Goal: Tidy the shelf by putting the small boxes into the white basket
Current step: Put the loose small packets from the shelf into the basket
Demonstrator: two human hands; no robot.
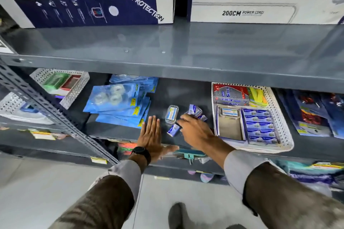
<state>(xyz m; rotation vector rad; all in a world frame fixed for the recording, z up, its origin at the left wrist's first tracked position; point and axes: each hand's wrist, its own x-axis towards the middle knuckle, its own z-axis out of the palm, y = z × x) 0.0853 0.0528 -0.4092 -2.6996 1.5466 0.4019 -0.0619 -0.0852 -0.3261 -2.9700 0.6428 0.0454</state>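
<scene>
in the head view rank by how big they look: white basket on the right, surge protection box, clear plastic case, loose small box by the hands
1. surge protection box
2. white basket
3. clear plastic case
4. loose small box, slightly smaller than the case

The case and the loose box lie at similar depth, so their order is fair.

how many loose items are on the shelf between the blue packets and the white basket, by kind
Small blue-and-white boxes: at least 3 visible; the right hand may hide more
Clear plastic case: 1
Total: at least 4
</scene>
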